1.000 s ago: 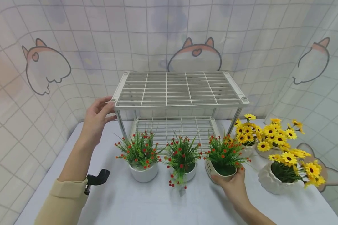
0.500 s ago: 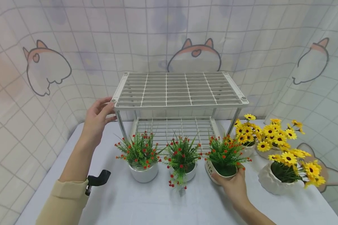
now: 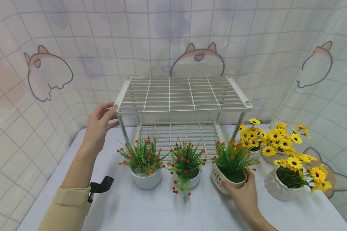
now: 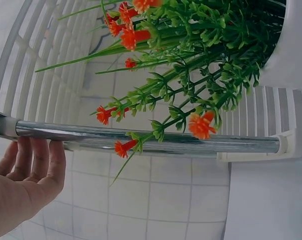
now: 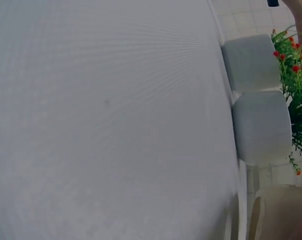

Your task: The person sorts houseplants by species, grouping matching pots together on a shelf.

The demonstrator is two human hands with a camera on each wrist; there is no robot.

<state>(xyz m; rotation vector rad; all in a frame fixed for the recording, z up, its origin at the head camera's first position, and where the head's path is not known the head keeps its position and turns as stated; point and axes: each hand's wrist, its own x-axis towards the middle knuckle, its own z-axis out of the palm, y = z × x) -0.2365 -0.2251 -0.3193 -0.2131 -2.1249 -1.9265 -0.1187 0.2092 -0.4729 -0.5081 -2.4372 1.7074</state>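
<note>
From the head cam, the right hand (image 3: 244,194) is pinching a cream pot (image 3: 222,183) with "Life" lettered on it, thumb on the near face and fingers round the right side. That pot has grassy greenery with red flowers, looks tilted, and is just in front of the right half of a white two-tier wire rack (image 3: 185,112). Can't tell if its base is fully off the white bench (image 3: 150,211). Over on the left, the left hand (image 3: 99,123) is at the rack's near left top corner, fingers fairly relaxed and apart, touching rather than gripping. Two more red-flowered plants stand in a row to the left of the cream one, in a left white pot (image 3: 147,180) and a middle white pot (image 3: 195,183). Off to the right there's a cluster of yellow flowers, the nearest in a ruffled white pot (image 3: 284,190). Grid-patterned curtain (image 3: 150,38) all round the far side. Left wrist cam has that hand's fingers side by side, tips against a shiny metal post (image 4: 181,144) just below the upper shelf, with red-orange flowers hanging close in front of it. Right wrist cam is mostly bench, with the two white pots on the right; the cream pot is cut off at the bottom right corner, and only a sliver of hand shows there.
</note>
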